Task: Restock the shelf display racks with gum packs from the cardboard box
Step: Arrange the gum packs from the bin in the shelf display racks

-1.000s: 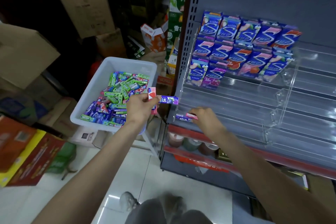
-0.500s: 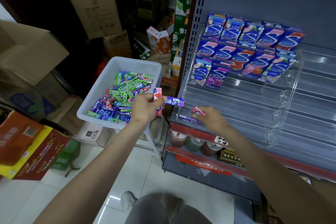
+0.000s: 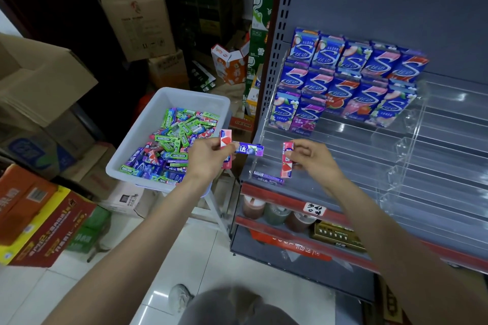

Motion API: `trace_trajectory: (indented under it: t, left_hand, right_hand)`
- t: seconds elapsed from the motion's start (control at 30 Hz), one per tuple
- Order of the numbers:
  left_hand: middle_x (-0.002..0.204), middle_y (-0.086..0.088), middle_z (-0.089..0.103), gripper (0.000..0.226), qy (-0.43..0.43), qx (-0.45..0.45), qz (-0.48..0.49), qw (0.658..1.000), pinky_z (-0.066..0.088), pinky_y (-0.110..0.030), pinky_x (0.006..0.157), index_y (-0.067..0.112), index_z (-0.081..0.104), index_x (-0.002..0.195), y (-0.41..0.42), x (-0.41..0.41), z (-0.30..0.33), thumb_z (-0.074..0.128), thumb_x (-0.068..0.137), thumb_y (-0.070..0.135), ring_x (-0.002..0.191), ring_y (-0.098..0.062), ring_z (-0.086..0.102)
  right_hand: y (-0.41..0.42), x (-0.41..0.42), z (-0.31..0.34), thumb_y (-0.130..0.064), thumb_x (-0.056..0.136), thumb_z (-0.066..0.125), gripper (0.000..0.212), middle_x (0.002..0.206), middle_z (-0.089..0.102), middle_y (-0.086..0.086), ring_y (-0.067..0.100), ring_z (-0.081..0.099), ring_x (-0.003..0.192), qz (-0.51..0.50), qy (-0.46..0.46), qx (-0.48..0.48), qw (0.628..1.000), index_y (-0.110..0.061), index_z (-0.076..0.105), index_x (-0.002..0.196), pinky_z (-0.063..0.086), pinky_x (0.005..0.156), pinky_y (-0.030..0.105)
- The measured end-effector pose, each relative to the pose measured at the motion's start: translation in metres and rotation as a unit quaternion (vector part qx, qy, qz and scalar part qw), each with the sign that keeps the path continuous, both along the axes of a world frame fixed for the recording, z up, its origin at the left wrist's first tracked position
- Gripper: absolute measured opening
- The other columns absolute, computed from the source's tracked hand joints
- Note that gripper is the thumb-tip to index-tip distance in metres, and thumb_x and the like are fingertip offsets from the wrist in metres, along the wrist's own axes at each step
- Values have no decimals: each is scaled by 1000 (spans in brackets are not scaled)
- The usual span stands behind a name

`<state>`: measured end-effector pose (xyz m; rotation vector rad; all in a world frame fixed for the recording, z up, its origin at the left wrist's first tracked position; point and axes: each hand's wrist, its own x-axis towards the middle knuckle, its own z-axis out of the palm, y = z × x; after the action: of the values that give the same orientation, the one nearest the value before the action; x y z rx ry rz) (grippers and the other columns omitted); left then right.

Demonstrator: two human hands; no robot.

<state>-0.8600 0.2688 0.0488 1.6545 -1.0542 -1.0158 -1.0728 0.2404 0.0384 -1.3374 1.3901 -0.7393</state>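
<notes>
While the clear acrylic rack [image 3: 396,145] carries boxed gum only on its upper tiers, the white bin [image 3: 148,126] holds loose gum packs [image 3: 171,148]. One purple pack [image 3: 268,177] lies on the lowest tier. The left hand [image 3: 208,158] grips several packs. The right hand [image 3: 314,158], lifted since half a second ago, now pinches a pink pack [image 3: 287,159] upright.

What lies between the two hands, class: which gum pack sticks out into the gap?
In the head view, a purple gum pack, held by the left hand, juts toward the right hand, which pinches a pink pack.
</notes>
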Motion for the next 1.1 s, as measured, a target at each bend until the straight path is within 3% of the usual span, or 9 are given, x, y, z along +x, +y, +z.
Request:
trace_trajectory:
  t: [0.13,0.2,0.3,0.37,0.47,0.63,0.93,1.0,1.1]
  left_hand:
    - [40,13,54,19,-25,7,-9,1000,33,-8,41,3,69,71,-5,-1,-5,71,83,18,37,4,46]
    - [38,14,52,21,-34,12,-15,999,31,-8,40,3,67,68,-5,-1,-6,70,83,18,37,3,46]
    - [43,13,52,18,-27,13,-12,999,31,-7,40,0,69,74,-3,-1,-5,70,84,15,36,4,46]
    - [46,9,52,16,-22,11,-9,1000,32,-6,40,-1,68,76,-2,-2,-4,69,84,14,36,4,47]
    - [47,7,51,18,-28,12,-8,999,32,-6,40,2,64,72,0,-1,-2,67,86,13,37,4,49]
    - [54,5,57,16,-13,24,1,1000,34,-5,40,0,65,77,2,4,-4,67,86,13,42,9,53]
    - [56,2,56,15,-25,33,-4,999,34,-5,40,2,66,78,-2,6,-9,67,86,15,41,9,52]
    - [53,4,56,17,-31,33,-12,999,34,-6,42,3,68,76,-5,5,-12,68,85,18,41,5,52]
    - [44,14,55,19,-31,42,-36,998,39,-14,48,9,68,68,-9,-2,-16,70,83,21,41,1,51]
  right_hand:
    - [-3,-2,-7,-2,90,57,20,94,66,8,16,64,84,-19,-3,-13,1000,-8,60,109,54,88,32]
    - [-3,-3,-13,-2,90,57,25,101,66,7,16,63,89,9,87,-64,994,-9,62,114,51,90,30]
    - [-4,1,-26,-9,91,58,36,111,67,5,20,64,99,81,298,-143,940,-16,58,126,51,90,33]
    - [-4,9,-32,-16,93,56,30,110,67,7,25,63,98,119,406,-156,893,-19,57,123,52,83,36]
    - [-3,25,-39,-14,95,52,24,108,66,7,26,62,95,158,484,-174,843,-17,58,118,49,76,33]
    - [-9,43,-53,-16,95,51,28,114,65,9,26,62,99,185,404,-117,888,-20,62,121,53,84,40]
    - [-11,38,-47,-10,94,52,31,122,63,9,23,60,103,205,333,-99,915,-14,61,123,49,88,35]
    - [-7,33,-34,-15,95,52,26,114,65,5,15,59,93,141,259,-120,948,-11,63,119,45,82,25]
    - [1,25,-9,-21,94,53,20,98,67,-5,7,62,86,48,43,-78,995,-15,66,109,49,84,23]
